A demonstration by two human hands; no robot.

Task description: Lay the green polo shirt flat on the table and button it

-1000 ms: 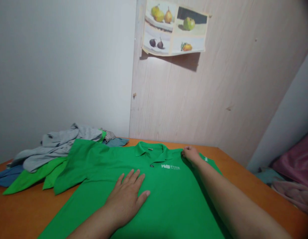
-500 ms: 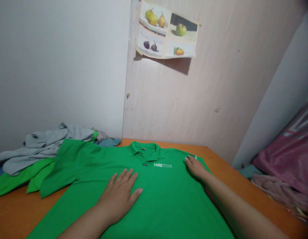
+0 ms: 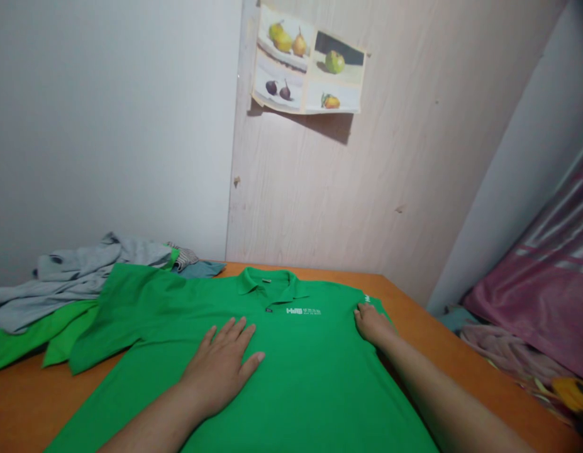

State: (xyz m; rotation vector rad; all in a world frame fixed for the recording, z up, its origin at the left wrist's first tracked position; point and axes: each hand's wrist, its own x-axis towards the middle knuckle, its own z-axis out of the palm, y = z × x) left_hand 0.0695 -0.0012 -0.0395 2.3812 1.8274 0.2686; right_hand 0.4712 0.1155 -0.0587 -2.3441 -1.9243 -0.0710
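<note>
A green polo shirt (image 3: 291, 371) lies spread front up, its collar toward the wall and white print on the chest. My left hand (image 3: 220, 358) rests flat on the shirt's front with fingers spread. At the sleeve on the right, my right hand (image 3: 373, 324) has its fingers curled in on the fabric; the fingertips are partly hidden. The sleeve on the left fans out toward a heap of clothes.
The orange table (image 3: 404, 308) runs back to the wall. At left lies a heap of grey clothes (image 3: 74, 270) with a bright green garment (image 3: 69, 327). Pink fabric (image 3: 522, 296) hangs at right. Fruit pictures (image 3: 310, 69) are fixed to the wall.
My right hand has shifted slightly toward the sleeve's outer edge, and its fingers have curled in. My left hand stays flat on the shirt. The view has turned slightly right.
</note>
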